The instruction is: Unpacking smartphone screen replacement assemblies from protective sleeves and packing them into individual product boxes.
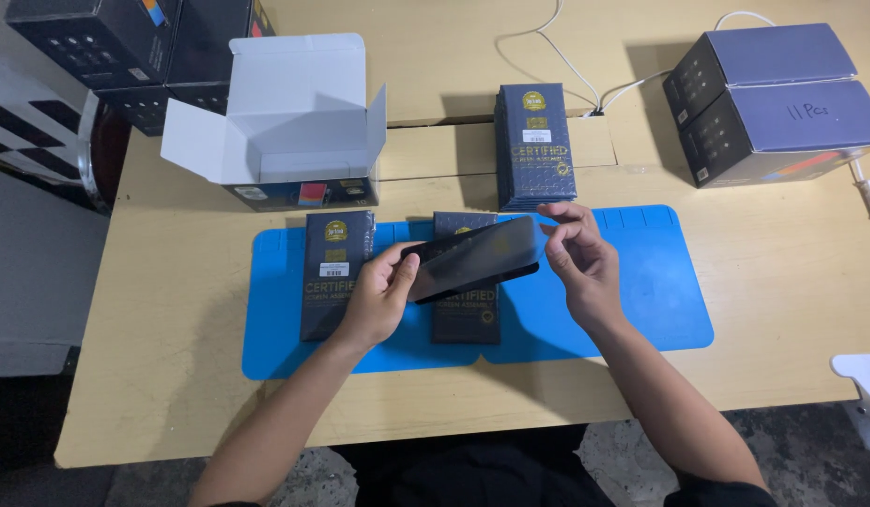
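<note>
**Holding a dark screen panel up over the blue mat**

Gripping a dark, shiny screen panel (472,258) in both hands, lifted off the blue mat (641,300) and tilted, with its far end up to the right. Left hand (383,296) wrapped round the near end, thumb on top and fingers below. Right hand (580,258) pinching the far end with its fingertips, most likely feeling at the edge or at a thin cover sheet there. Looks like a checking or peeling step, only just begun. Calls for a steady left grip, a soft pinch on the right, and no bending of the panel.

Resting flat on the mat: one flat dark pack (333,272) just left of the left hand, and a second pack (465,319) right under the panel. Standing behind the mat on the wooden table (172,376): a stack of the same packs (536,145) and an open box with a white inside (284,122). Off to the right, well apart: two purple-grey boxes (773,103), with white cables (576,66) near them.

Hard to tell:
- whether a cover sheet sits on the panel at all, because of the shine
- what the underside of the panel looks like
- most of the second pack, covered by panel and hands
- what lies inside the open box
- what the white thing (862,371) at the right edge is, cut off by the frame
</note>
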